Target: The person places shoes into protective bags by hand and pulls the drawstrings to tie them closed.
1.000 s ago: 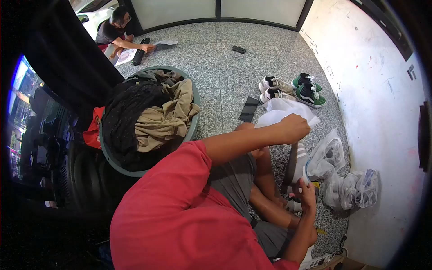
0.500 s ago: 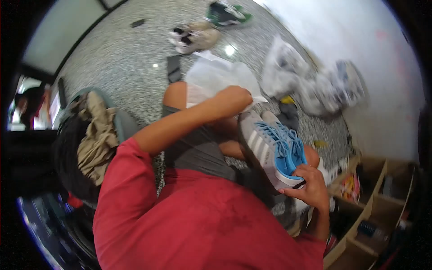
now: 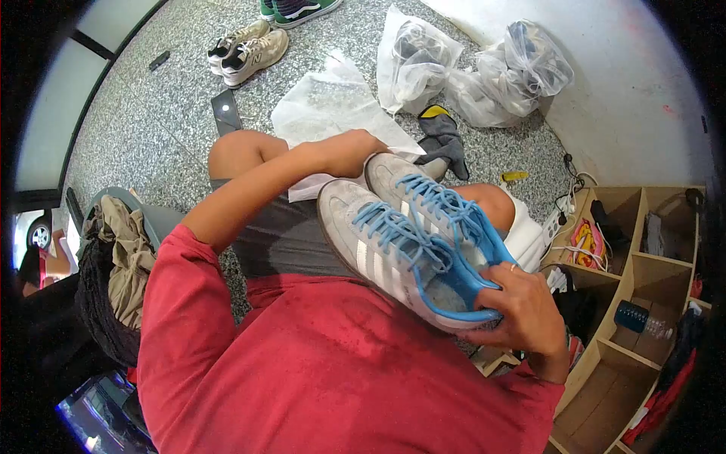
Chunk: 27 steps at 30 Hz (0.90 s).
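Observation:
A pair of grey sneakers (image 3: 378, 234) with white stripes, blue laces and blue lining lies tilted over my lap, side by side. My right hand (image 3: 522, 303) grips them at the heels, its fingers inside the collar. Beside the toe of the farther shoe, my left hand (image 3: 354, 153) is closed with its fingers curled under; whatever is in them is hidden. A thin white sheet or bag (image 3: 325, 106) spreads from the floor to my leg, beneath my left forearm.
On the floor are a phone (image 3: 225, 112), beige sneakers (image 3: 253, 54), grey gloves (image 3: 442, 140) and shoes in clear plastic bags (image 3: 416, 64). To the right stands a wooden compartment shelf (image 3: 643, 265) with a bottle (image 3: 641, 319). A bin of clothes (image 3: 125, 250) is at left.
The sneakers have come closer to my chest and turned more crosswise, with their toes to the left. Both hands moved along with them, and the camera view has shifted.

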Tool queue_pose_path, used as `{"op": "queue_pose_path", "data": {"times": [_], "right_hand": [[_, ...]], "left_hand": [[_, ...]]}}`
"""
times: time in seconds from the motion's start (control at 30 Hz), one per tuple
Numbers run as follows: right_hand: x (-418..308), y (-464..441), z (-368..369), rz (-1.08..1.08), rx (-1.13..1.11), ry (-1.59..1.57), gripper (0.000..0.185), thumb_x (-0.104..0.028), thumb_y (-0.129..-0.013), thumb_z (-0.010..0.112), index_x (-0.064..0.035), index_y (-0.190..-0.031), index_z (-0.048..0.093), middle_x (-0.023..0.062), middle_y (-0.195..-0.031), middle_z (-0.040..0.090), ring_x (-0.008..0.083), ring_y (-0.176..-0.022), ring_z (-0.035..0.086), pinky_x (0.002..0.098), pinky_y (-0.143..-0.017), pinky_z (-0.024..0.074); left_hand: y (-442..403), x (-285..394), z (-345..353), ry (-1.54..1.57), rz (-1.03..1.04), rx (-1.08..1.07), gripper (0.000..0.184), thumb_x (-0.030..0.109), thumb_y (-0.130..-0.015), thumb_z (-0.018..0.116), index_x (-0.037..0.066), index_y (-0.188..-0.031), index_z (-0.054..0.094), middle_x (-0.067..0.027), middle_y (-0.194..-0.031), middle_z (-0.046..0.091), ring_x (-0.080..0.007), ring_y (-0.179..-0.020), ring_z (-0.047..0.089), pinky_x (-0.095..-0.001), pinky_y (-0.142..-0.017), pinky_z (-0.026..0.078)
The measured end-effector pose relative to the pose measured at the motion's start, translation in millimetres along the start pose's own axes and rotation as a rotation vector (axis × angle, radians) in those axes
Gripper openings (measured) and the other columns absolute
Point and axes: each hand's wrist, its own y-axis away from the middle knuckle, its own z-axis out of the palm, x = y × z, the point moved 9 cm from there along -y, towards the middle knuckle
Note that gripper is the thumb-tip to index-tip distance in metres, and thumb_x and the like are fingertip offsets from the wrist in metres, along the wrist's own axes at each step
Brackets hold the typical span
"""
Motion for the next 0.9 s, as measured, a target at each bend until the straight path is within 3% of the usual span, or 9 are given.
{"op": "queue_pose_path", "data": {"times": [0.1,0.23,0.37,0.4,0.5,0.57,0.63,0.7,0.9], "right_hand": [[2,-8,9,-0.01,0.026,0.086,0.039,-0.036,-0.066,0.088,-0.0115,-0.089,0.068,0.0111,-0.102,0.065,0.0314,-0.093,0.065,0.0445,-0.068,0.055],[10,-20,27,0.037,0.017,0.108,0.039,-0.038,-0.066,0.089,-0.0104,-0.083,0.067,0.0123,-0.106,0.066,0.0325,-0.093,0.065,0.0448,-0.068,0.0534],[10,-30,28,0.044,0.107,0.163,0.036,-0.036,-0.07,0.086,-0.0094,-0.085,0.066,0.0128,-0.099,0.063,0.0326,-0.09,0.064,0.0451,-0.065,0.0537],[6,-30,24,0.011,0.171,0.177,0.034,-0.033,-0.072,0.084,-0.0089,-0.085,0.065,0.0119,-0.092,0.06,0.032,-0.087,0.064,0.0448,-0.061,0.0536],[0,-30,23,0.042,0.159,0.186,0.037,-0.035,-0.069,0.087,-0.0082,-0.081,0.064,0.0137,-0.098,0.064,0.0324,-0.088,0.064,0.0449,-0.064,0.0537],[-9,-30,21,0.027,0.126,0.188,0.037,-0.035,-0.068,0.087,-0.0081,-0.081,0.064,0.014,-0.098,0.064,0.0323,-0.087,0.065,0.0444,-0.064,0.0537],[-12,-32,21,0.014,0.093,0.192,0.037,-0.035,-0.068,0.087,-0.008,-0.08,0.064,0.0142,-0.097,0.064,0.0321,-0.085,0.065,0.044,-0.063,0.0537],[-11,-35,24,0.002,0.062,0.18,0.037,-0.034,-0.067,0.088,-0.008,-0.082,0.066,0.0135,-0.099,0.066,0.0318,-0.087,0.066,0.0437,-0.063,0.0543],[17,-40,14,0.033,0.161,0.029,0.041,-0.042,-0.07,0.087,-0.0079,-0.083,0.068,0.0127,-0.09,0.064,0.033,-0.087,0.066,0.046,-0.069,0.0532]], "left_hand": [[5,-10,-15,-0.15,0.078,0.185,0.062,-0.008,-0.067,0.064,0.006,-0.127,0.069,-0.0252,-0.113,0.071,-0.043,-0.11,0.066,-0.0468,-0.095,0.053],[17,5,-39,-0.171,-0.052,0.171,0.064,-0.008,-0.065,0.065,0.002,-0.128,0.068,-0.0249,-0.113,0.071,-0.0423,-0.109,0.066,-0.0462,-0.094,0.053],[25,41,-54,-0.193,0.049,0.219,0.06,-0.006,-0.067,0.068,0.001,-0.126,0.068,-0.0242,-0.108,0.072,-0.0422,-0.106,0.067,-0.0466,-0.093,0.054],[24,48,-57,-0.191,0.049,0.224,0.06,-0.006,-0.067,0.068,0.001,-0.126,0.068,-0.0242,-0.108,0.072,-0.0422,-0.106,0.067,-0.0466,-0.093,0.054],[11,46,-46,-0.151,-0.077,0.112,0.07,-0.006,-0.068,0.063,-0.002,-0.138,0.06,-0.0256,-0.13,0.065,-0.0423,-0.12,0.062,-0.0449,-0.104,0.049],[-3,33,-51,-0.175,-0.018,0.319,0.049,0.005,-0.066,0.074,0.0,-0.115,0.069,-0.0234,-0.103,0.072,-0.0416,-0.102,0.069,-0.0471,-0.088,0.056],[-12,33,-48,-0.196,0.001,0.362,0.046,0.007,-0.067,0.075,0.0,-0.112,0.069,-0.0237,-0.101,0.072,-0.0416,-0.101,0.069,-0.0477,-0.087,0.056],[-13,56,-39,-0.168,0.027,0.18,0.074,-0.001,-0.066,0.069,-0.002,-0.139,0.058,-0.0244,-0.126,0.067,-0.0425,-0.116,0.063,-0.0453,-0.1,0.051],[16,89,-32,-0.123,0.084,-0.097,0.063,0.001,-0.065,0.073,0.003,-0.128,0.068,-0.0227,-0.112,0.072,-0.0388,-0.105,0.069,-0.0457,-0.093,0.054]]}}
